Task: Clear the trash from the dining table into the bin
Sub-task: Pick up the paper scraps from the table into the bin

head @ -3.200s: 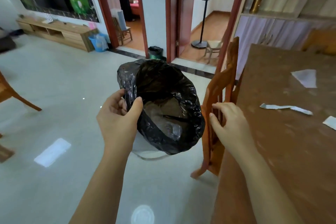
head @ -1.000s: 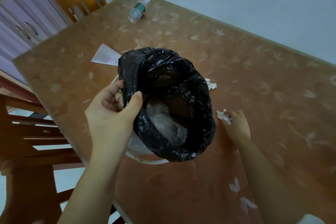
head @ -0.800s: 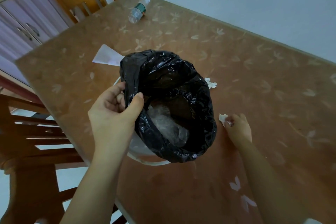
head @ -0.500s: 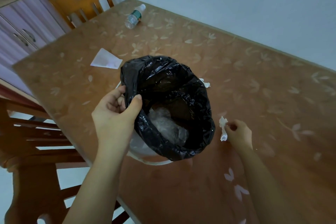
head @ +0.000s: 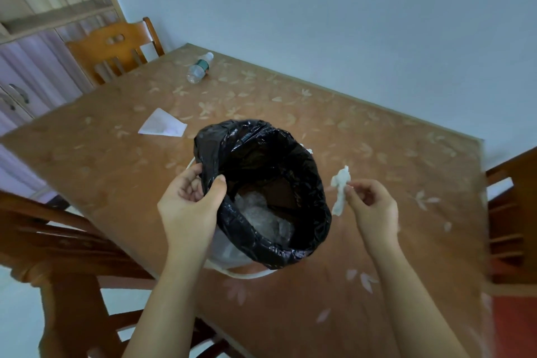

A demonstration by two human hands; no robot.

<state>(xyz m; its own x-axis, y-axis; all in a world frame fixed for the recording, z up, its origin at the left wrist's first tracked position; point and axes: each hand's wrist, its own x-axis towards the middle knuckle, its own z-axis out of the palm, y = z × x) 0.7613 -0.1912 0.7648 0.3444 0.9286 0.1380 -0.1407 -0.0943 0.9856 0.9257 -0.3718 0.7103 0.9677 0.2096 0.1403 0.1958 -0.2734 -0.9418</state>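
My left hand (head: 189, 206) grips the rim of a small white bin (head: 250, 273) lined with a black bag (head: 261, 160), held above the near edge of the brown dining table (head: 363, 131). Crumpled clear plastic (head: 261, 218) lies inside the bag. Just right of the bag's rim, my right hand (head: 373, 206) pinches a crumpled white tissue (head: 340, 190) above the table. A white paper scrap (head: 162, 127) lies on the table beyond the bin. An empty plastic bottle (head: 199, 68) lies on its side at the far corner.
Wooden chairs stand at the near left (head: 58, 241), the far left (head: 113, 49) and the right edge (head: 511, 212). A pale wall (head: 348, 9) runs behind the table. Cabinet doors with handles (head: 17, 93) are at the left.
I turned from the room to the table. My right hand picked the tissue off the table and lifted it up beside the bag's rim. The bin stayed in my left hand.
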